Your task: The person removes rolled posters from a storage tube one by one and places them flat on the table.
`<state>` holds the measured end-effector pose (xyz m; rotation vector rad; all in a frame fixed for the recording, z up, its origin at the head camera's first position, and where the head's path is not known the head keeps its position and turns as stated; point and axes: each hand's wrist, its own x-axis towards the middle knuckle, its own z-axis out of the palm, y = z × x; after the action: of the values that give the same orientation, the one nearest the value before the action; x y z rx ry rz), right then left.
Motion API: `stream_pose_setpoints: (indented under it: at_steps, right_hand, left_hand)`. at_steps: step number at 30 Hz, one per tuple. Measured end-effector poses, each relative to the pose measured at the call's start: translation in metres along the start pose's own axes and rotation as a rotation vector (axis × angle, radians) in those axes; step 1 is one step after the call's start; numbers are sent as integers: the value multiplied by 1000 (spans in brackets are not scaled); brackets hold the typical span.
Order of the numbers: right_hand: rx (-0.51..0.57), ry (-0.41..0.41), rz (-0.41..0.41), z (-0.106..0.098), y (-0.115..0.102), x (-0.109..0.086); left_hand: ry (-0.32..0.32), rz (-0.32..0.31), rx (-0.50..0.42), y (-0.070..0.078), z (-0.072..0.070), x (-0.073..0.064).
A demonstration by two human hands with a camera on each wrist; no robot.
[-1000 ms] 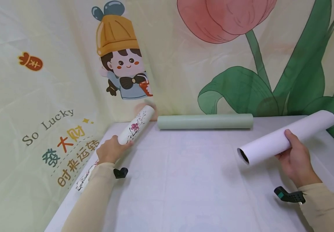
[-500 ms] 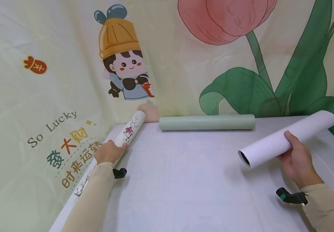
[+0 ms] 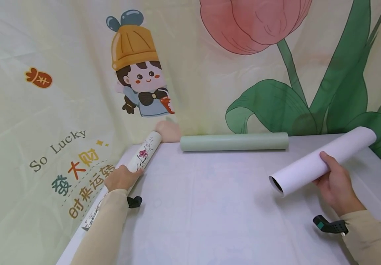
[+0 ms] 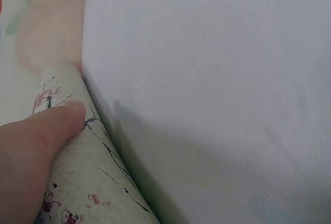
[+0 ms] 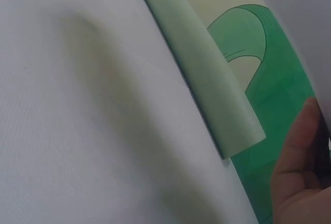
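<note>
Along the table's left edge lies a white paper roll with a blossom-branch print (image 3: 146, 151). My left hand (image 3: 122, 178) holds this roll near its middle; in the left wrist view the thumb (image 4: 57, 125) lies across the printed roll (image 4: 98, 172), and the other fingers are hidden. On the right, my right hand (image 3: 337, 186) grips a plain white paper roll (image 3: 319, 162), tilted and raised over the table, its dark hollow end facing left. The right wrist view shows part of that hand (image 5: 302, 167) against the white roll (image 5: 295, 6).
A pale green roll (image 3: 233, 142) lies along the table's back edge, between the two hands. White cloth covers the table (image 3: 203, 206). A printed backdrop (image 3: 190, 66) hangs right behind and to the left.
My left hand has moved the blossom-print roll left and down, closer to the table's left edge. The right hand keeps the white roll raised in nearly the same place.
</note>
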<state>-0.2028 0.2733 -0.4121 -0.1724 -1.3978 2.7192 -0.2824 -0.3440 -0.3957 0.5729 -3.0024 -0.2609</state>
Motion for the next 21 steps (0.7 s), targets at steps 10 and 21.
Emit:
stream_pose_setpoints:
  at_steps: [10,21]
  right_hand:
    - [16,2,5,-1,2,2]
    - [8,-25,2,-3,4,3]
  left_hand:
    - [-43,-7,63,-1,0,5]
    - [-80,-40,44,-1,-1,4]
